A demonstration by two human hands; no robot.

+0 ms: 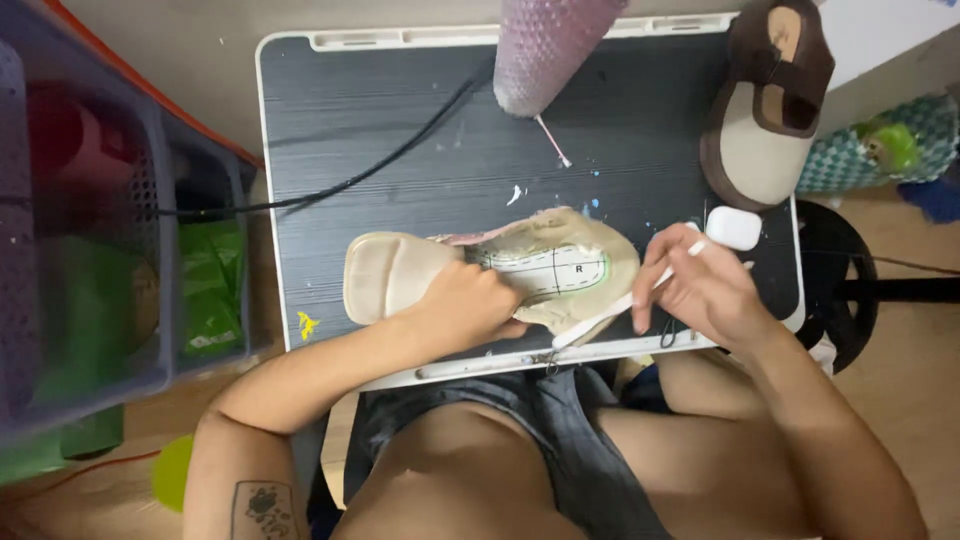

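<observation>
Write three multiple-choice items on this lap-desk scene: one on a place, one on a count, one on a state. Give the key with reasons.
1. Where does the small white rounded case lie?
A. on the dark desk's right part, just below the brown and beige slipper
B. in the purple plastic basket
C. on the floor

2. How many pieces of footwear are on the dark grey lap desk with a white rim?
A. one
B. two
C. four

3. What is the left hand doing?
A. hanging free
B. pressing on the beige upturned shoe
C. holding the black cable

Key: 1 A, the case sits under the brown and beige slipper, beside the right hand. 2 B, only the slipper and the upturned shoe show. 3 B, its fingers rest on the sole.
</observation>
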